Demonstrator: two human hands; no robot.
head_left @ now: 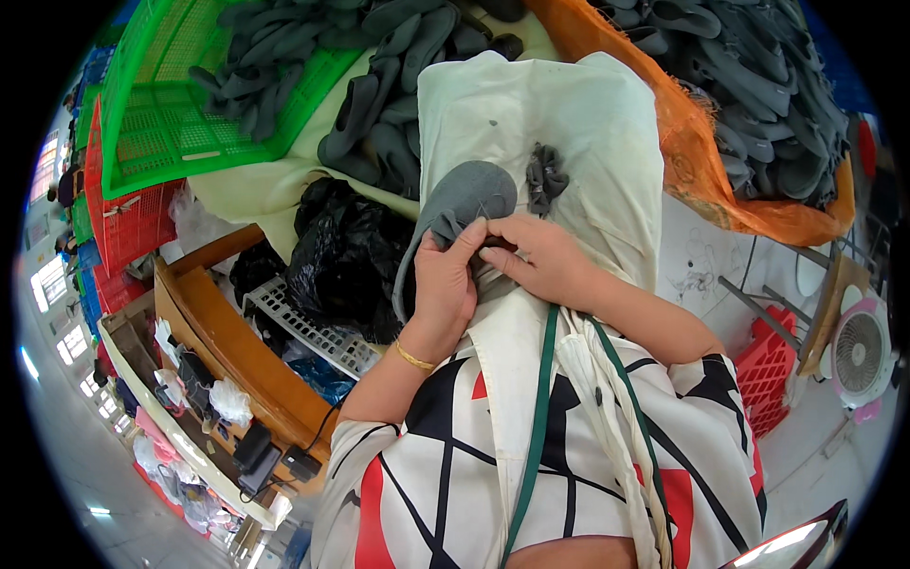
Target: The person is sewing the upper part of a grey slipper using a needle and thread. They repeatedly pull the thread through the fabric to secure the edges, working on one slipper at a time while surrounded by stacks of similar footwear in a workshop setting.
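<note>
Both hands work 1 grey shoe upper (462, 194) lying at the near end of the white cloth (588, 123); left hand (445, 284) pinches its folded edge, right hand (540, 256) presses fingers closed onto it; likely mid-trimming or folding; next needs a steady pinch.

left hand (445, 284) pinching grey shoe upper (464, 194) | right hand (540, 256) gripping its edge | cream cloth (588, 133) beneath

Shoe workshop; heaped grey uppers (758, 85); green crate (161, 123)
</note>
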